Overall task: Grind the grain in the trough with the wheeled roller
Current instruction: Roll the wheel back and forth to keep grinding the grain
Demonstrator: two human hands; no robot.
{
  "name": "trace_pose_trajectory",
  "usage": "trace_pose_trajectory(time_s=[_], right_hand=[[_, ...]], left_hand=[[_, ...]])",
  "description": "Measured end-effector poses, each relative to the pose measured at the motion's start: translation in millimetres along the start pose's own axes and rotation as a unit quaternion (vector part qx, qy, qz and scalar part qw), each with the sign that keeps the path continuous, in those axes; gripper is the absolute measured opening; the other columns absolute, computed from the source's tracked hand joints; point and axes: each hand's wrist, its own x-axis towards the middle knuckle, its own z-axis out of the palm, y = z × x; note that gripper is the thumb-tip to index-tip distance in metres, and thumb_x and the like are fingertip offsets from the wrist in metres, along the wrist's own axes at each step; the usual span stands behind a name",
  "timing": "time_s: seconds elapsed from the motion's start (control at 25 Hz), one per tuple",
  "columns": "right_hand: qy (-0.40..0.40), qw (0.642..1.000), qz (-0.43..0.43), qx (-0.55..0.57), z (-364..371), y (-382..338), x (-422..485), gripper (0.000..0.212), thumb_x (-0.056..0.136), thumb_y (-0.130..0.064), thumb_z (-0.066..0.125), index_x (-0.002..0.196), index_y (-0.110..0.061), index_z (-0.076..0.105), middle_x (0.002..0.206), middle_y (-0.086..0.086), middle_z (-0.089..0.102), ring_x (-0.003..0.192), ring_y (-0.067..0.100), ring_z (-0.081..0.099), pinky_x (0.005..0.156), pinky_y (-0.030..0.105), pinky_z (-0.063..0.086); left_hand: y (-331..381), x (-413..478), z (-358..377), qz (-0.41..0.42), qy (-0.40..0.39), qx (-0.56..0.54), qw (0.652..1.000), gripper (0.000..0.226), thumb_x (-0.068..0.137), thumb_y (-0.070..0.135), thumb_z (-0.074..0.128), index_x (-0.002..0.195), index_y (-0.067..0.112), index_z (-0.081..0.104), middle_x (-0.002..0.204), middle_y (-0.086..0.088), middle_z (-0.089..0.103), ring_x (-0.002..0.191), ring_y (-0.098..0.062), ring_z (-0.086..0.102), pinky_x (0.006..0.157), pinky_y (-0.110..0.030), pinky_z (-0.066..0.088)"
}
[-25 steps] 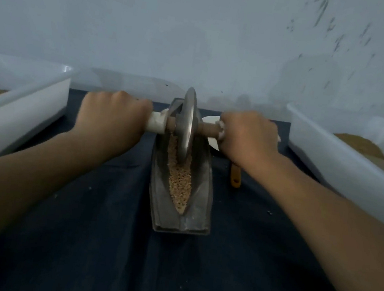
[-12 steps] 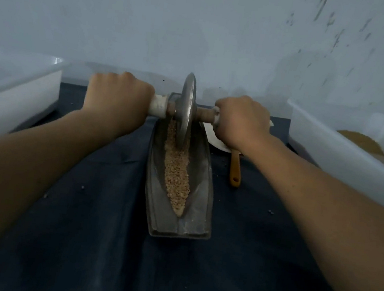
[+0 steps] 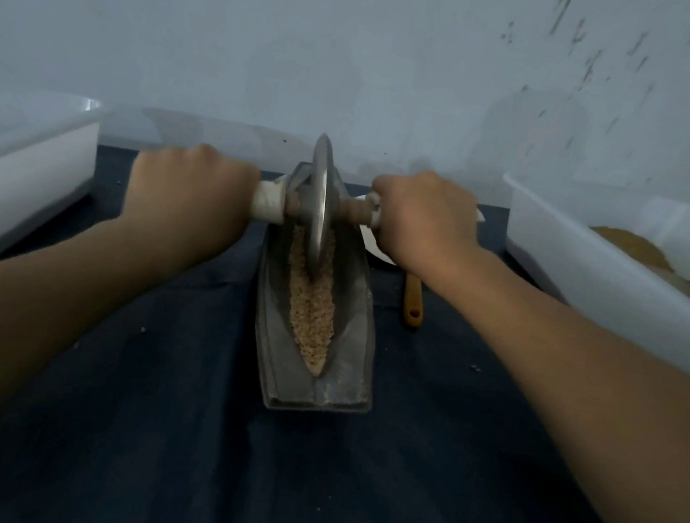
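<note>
A pale, scuffed wall [image 3: 359,48] backs a spread of dark blue cloth [image 3: 122,429], creased and flecked with a few crumbs. Two white, smooth-walled plastic tubs flank it: the left tub [image 3: 21,185], and the right tub [image 3: 582,275], which holds a tan, powdery heap [image 3: 633,247]. Between them, lengthways on the cloth, lies the trough [image 3: 343,373], a long boat-shaped block of dull grey metal with a V-shaped groove and dusty flanks. The wheeled roller [image 3: 317,202] stands upright in the groove toward its far end. It is a thin grey metal disc on a cross axle, with brown wood beside the disc and white sleeves further out. The grain [image 3: 311,317], coarse and beige, fills the groove in a narrow tapering strip from the disc's rim to near the close end. Right of the trough lies an orange-handled tool [image 3: 413,299]; its white head, perhaps a scoop, is mostly hidden behind the wrist. Both forearms reach straight forward, knuckles up. The left hand [image 3: 187,196] wraps the axle's left end and the right hand [image 3: 423,218] its right end, fingers curled tight round the grips.
</note>
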Motion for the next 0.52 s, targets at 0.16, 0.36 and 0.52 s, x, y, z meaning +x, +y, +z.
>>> trace_pose_trajectory(time_s=[0.16, 0.36, 0.52], right_hand=[[-0.041, 0.999, 0.016, 0.026, -9, -4, 6, 0.009, 0.090, -0.016, 0.062, 0.093, -0.024, 0.066, 0.078, -0.001, 0.051, 0.072, 0.022, 0.052, 0.060, 0.031, 0.039], [0.071, 0.994, -0.080, -0.006, -42, 16, -68, 0.033, 0.059, -0.034, 0.066, 0.064, -0.031, 0.033, 0.053, -0.010, 0.029, 0.042, 0.013, 0.023, 0.048, 0.018, 0.012], [0.009, 0.999, -0.046, -0.011, -27, 14, -57, 0.034, 0.062, -0.033, 0.071, 0.062, -0.030, 0.037, 0.051, -0.009, 0.035, 0.043, 0.014, 0.033, 0.047, 0.018, 0.017]], left_hand=[[3, 17, -4, -0.020, -0.056, -0.012, 0.998, 0.008, 0.091, 0.027, 0.060, 0.089, 0.020, 0.064, 0.080, -0.010, 0.060, 0.071, -0.035, 0.062, 0.057, -0.033, 0.039], [-19, -51, -33, 0.068, 0.020, -0.002, 0.997, 0.043, 0.066, 0.030, 0.076, 0.067, 0.025, 0.033, 0.049, -0.001, 0.037, 0.038, -0.024, 0.037, 0.047, -0.022, 0.020], [-16, -40, -17, 0.054, -0.003, 0.030, 0.998, 0.034, 0.065, 0.026, 0.078, 0.065, 0.023, 0.044, 0.049, -0.004, 0.040, 0.038, -0.026, 0.042, 0.048, -0.024, 0.023]])
